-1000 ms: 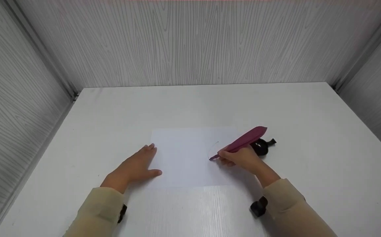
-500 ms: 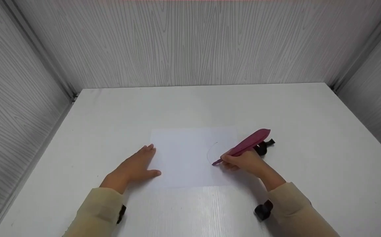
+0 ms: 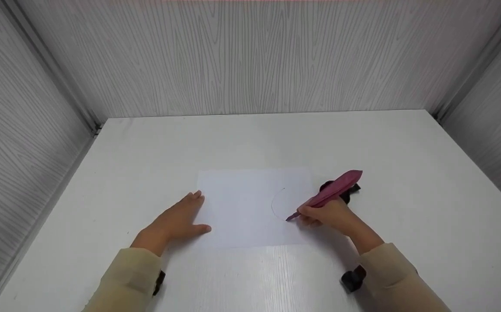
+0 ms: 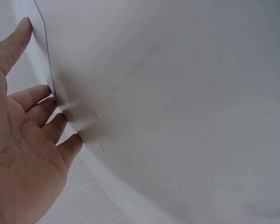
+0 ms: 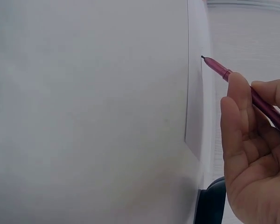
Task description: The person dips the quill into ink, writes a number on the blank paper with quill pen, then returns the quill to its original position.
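Observation:
A white sheet of paper [image 3: 237, 208] lies on the white table [image 3: 250, 141], bearing a thin curved line [image 3: 272, 203] on its right half. My right hand [image 3: 330, 216] pinches a magenta feather-shaped pen [image 3: 340, 184] near its tip. The dark nib meets the paper at the lower end of the curve, and the plume slants up to the right. On the sheet's left edge rests my left hand [image 3: 174, 223], fingers extended and thumb spread. The left wrist view shows its fingertips [image 4: 72, 142] touching the surface near the paper's edge.
Just behind the right hand sits a black rounded object [image 3: 357, 188] with a short stem, partly covered by the pen. Wood-grain panels [image 3: 250, 56] rise at the back and both sides. A black wrist camera [image 3: 353, 279] hangs under the right sleeve.
My right hand has moved toward me and to the right with the feather pen, and the curved line has grown longer along its path. The left hand stays in place.

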A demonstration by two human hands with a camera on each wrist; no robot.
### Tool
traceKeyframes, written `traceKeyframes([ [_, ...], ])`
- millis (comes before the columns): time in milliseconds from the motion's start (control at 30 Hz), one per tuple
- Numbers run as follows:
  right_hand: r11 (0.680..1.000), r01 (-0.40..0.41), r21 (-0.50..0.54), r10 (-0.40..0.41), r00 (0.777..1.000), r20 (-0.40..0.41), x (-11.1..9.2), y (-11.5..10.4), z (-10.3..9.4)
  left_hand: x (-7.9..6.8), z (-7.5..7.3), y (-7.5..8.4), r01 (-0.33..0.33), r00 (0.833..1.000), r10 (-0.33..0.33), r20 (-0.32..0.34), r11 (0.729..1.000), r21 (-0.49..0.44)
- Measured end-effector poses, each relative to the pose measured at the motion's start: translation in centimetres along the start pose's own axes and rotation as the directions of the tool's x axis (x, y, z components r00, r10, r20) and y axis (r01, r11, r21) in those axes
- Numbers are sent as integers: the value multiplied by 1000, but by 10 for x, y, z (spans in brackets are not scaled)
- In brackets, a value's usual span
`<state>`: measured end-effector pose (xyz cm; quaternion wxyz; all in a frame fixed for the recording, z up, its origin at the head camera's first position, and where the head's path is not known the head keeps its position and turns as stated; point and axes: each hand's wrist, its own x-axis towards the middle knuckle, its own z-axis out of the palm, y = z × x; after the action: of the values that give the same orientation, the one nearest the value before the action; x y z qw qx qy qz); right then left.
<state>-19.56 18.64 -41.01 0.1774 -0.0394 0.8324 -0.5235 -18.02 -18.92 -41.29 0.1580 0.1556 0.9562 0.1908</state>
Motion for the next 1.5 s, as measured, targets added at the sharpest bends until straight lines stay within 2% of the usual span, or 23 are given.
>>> traceKeyframes([
  [200,999,46,17,-46,999,14,-2,3,-6,1,1,-3,-22,1000,22,-1,1000,2],
  [933,999,5,45,0,992,-125,4,5,-13,0,1,-1,-6,1000,6,2,1000,28],
  [1167,996,26,84,-14,990,-142,8,5,-12,-2,-1,0,-1,1000,1,2,1000,-24],
  [1500,997,-45,58,54,984,-168,13,3,-12,-1,0,1,9,1000,-9,4,1000,5],
])
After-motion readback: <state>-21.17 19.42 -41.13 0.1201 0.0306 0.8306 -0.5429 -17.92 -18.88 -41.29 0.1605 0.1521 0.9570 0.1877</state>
